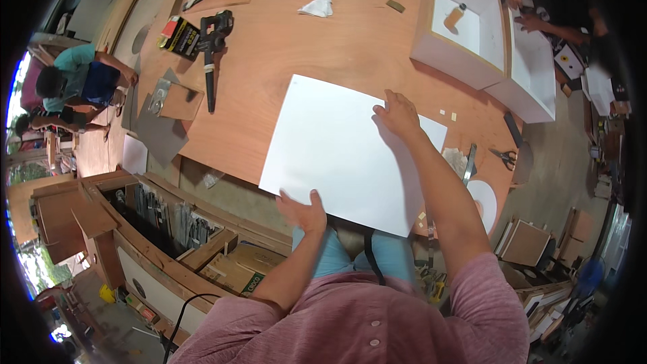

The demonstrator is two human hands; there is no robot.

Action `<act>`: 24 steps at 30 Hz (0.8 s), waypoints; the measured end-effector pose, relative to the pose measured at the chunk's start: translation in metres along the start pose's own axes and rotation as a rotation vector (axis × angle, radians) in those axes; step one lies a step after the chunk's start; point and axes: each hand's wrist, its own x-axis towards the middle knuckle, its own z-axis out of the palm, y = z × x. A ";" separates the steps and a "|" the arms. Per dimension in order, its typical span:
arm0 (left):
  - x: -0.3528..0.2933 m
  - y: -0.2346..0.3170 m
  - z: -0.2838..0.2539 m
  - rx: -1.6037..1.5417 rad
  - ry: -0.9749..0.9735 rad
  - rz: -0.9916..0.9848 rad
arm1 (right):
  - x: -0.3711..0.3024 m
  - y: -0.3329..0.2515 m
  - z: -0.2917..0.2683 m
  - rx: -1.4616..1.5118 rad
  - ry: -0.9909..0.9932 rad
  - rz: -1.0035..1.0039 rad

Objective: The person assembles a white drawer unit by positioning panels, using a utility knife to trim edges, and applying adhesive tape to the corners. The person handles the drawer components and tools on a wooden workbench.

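A white rectangular panel lies at a slant in front of me, its near edge reaching past the edge of the wooden worktable. My left hand holds the panel's near edge, thumb up against it and fingers spread to the left. At the far right edge is my right hand, its thumb on the white face and its fingers curled over the rim. The undersides of both grips are hidden.
A black blower and a yellow-black box stand left. White open boxes, one holding a bottle, are far right. Scissors and a white disc lie right. Other people work nearby.
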 end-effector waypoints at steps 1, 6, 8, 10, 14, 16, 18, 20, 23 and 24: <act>-0.002 0.000 0.000 -0.186 0.025 -0.309 | 0.004 -0.005 0.003 0.010 -0.028 0.015; 0.018 -0.017 0.045 -0.894 -0.136 -1.043 | 0.025 -0.028 0.023 -0.072 -0.188 0.123; 0.024 0.043 0.033 -0.715 0.055 -1.170 | 0.019 -0.028 0.030 -0.137 -0.104 0.147; 0.028 0.047 0.031 -0.571 0.042 -1.192 | 0.023 -0.045 0.024 -0.161 -0.125 0.190; 0.028 0.049 0.023 -0.501 0.018 -1.221 | 0.017 -0.052 0.028 -0.185 -0.020 0.177; 0.029 0.050 0.022 -0.504 0.004 -1.221 | 0.018 -0.054 0.028 -0.195 -0.011 0.206; 0.028 0.048 0.019 -0.508 0.005 -1.200 | 0.011 -0.063 0.023 -0.204 -0.016 0.222; 0.027 0.038 0.019 -0.481 -0.014 -1.202 | 0.004 -0.070 0.014 -0.214 -0.014 0.226; 0.022 0.015 0.022 -0.539 0.004 -1.200 | -0.014 -0.074 0.009 -0.247 -0.004 0.202; 0.020 0.005 0.023 -0.574 0.019 -1.200 | -0.022 -0.077 0.006 -0.250 0.010 0.173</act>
